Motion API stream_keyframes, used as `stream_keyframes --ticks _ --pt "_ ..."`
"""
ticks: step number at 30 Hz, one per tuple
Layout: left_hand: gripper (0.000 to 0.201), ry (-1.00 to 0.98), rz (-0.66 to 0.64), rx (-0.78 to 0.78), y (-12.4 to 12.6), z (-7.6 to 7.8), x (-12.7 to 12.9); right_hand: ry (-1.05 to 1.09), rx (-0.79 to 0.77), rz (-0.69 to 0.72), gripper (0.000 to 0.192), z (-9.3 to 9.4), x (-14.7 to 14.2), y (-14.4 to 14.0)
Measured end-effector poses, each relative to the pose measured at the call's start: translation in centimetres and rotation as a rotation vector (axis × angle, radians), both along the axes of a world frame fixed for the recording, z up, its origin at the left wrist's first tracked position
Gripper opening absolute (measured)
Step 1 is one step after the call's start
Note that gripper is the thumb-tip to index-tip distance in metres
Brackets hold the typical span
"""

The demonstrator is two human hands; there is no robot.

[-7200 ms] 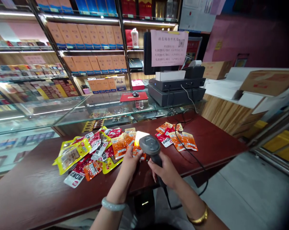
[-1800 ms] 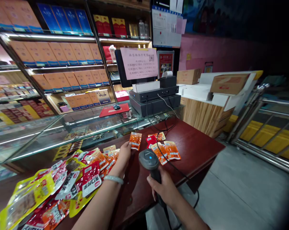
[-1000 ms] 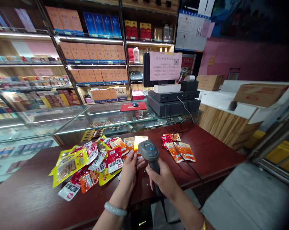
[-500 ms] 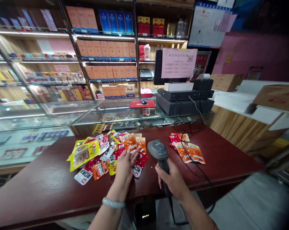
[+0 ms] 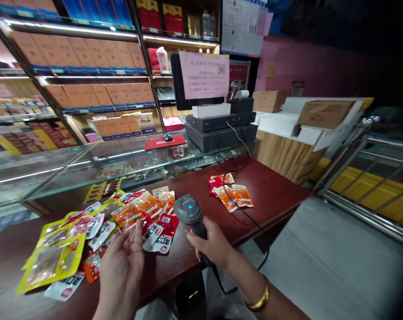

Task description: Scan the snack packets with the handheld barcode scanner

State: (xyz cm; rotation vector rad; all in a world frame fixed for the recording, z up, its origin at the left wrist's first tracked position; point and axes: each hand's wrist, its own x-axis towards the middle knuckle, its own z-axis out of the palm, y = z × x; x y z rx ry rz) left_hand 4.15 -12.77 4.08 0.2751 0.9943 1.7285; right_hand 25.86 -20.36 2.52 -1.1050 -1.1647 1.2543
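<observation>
My right hand [image 5: 215, 244] is wrapped round the handle of a dark grey barcode scanner [image 5: 188, 209], whose top shows a small blue light. The scanner is held above the table, its head toward the pile. My left hand [image 5: 126, 255] is palm up with fingers stretched out, the tips at the edge of an orange snack packet [image 5: 127, 215]. Whether the fingertips press on that packet is hard to see. Around it lie red and white packets [image 5: 159, 238] and yellow packets [image 5: 53, 262] in a loose pile. Apart on the right are several orange and red packets [image 5: 243, 196].
The scanner's black cable [image 5: 255, 221] crosses the brown table [image 5: 275, 178]. Behind stand a glass counter [image 5: 71, 178], a red mouse pad [image 5: 155, 141], a black cash drawer [image 5: 208, 137] and a monitor with a pink sign [image 5: 204, 75]. A metal railing [image 5: 364, 191] is at right.
The view has swung right and closer, so the pile sits farther left. The scanner's blue light now shows. My left hand has shifted left among the packets; my right hand keeps the scanner.
</observation>
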Motion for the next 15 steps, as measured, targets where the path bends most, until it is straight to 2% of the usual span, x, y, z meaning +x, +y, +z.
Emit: stream_keyframes --ticks 5,9,15 --pt "0.019 -0.011 -0.064 -0.043 -0.8 0.5 1.7 0.009 -0.01 -0.039 0.031 0.0 1.0 -0.1" --pt "0.02 0.031 -0.08 -0.073 -0.9 0.2 3.2 0.006 -0.016 -0.069 0.032 -0.6 2.0 -0.3" --pt "0.028 0.158 -0.132 0.036 -2.1 -0.7 3.9 -0.039 -0.005 -0.117 0.034 -1.8 3.4 -0.7"
